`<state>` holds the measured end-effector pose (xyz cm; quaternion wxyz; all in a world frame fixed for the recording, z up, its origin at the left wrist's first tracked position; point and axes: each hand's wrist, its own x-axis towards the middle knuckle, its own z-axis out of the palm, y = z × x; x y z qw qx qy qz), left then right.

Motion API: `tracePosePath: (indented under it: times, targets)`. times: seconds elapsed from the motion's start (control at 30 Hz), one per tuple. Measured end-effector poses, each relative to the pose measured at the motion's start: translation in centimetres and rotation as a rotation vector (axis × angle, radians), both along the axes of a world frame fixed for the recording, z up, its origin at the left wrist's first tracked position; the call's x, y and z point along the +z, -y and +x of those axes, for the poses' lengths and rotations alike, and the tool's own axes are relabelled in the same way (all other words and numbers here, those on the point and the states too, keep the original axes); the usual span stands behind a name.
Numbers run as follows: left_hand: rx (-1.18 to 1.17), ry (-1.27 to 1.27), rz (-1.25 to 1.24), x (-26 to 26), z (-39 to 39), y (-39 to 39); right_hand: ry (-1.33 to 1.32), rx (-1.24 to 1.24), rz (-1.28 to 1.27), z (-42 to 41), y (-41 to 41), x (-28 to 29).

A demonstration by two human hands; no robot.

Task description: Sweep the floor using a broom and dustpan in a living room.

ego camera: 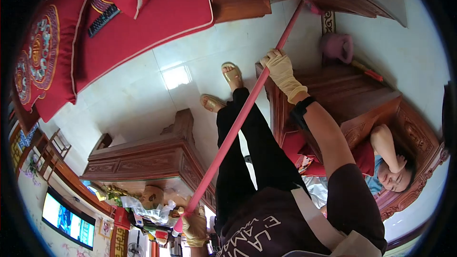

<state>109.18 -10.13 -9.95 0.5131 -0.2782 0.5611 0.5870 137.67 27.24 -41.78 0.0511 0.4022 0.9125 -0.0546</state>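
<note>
A long pink pole (234, 128) runs slantwise across the view, in front of my legs. My right hand (278, 64), in a pale yellow rubber glove, is closed around its upper-middle part in the picture. My left hand (194, 223), gloved the same way, grips it close to its near end at the lower left. The far end of the pole reaches toward the floor under the wooden cabinet, where a pink piece (314, 8) shows; its form is partly hidden.
A red-cushioned seat (160, 18) with a remote control (103, 20) lies at the upper left. A carved wooden table (142, 164) bearing plastic bags stands lower left. At right are a wooden side table (342, 96), a pink jug (335, 47) and a person (391, 176) lying on a carved seat.
</note>
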Motion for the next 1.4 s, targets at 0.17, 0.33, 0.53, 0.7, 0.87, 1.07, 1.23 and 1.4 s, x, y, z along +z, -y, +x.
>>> tracePosePath:
  times: [0.17, 0.33, 0.53, 0.7, 0.87, 1.07, 1.23, 1.4]
  targets:
    - [0.122, 0.112, -0.118, 1.2, -0.2, 5.4, -0.196, 0.03, 0.043, -1.5, 3.1, 0.8]
    - [0.211, 0.119, -0.104, 0.8, 1.3, 5.3, -0.009, 0.049, -0.111, -1.7, 1.5, 1.0]
    - [0.047, 0.184, -0.035, -2.9, 3.6, -2.9, -0.123, -0.047, -0.149, -0.7, -6.0, -1.9]
    - [-0.078, -0.011, -0.062, -0.5, -1.2, -1.8, 0.099, -0.194, -0.294, -2.9, -2.7, -1.7]
    - [-0.084, -0.23, -0.014, 4.9, -8.7, 0.6, 0.173, -0.152, -0.374, -7.6, 6.9, 2.5]
    - [0.07, -0.741, 0.33, 14.8, -17.3, -1.1, -0.213, -0.175, -0.396, -17.4, 15.1, 8.8]
    - [0.182, -0.991, 0.355, 24.0, -21.0, -0.8, -0.186, -0.168, -0.548, -29.4, 19.5, 13.6]
    - [0.206, -1.29, 0.443, 31.8, -21.1, 1.0, -0.411, -0.078, -0.6, -38.6, 22.5, 20.1]
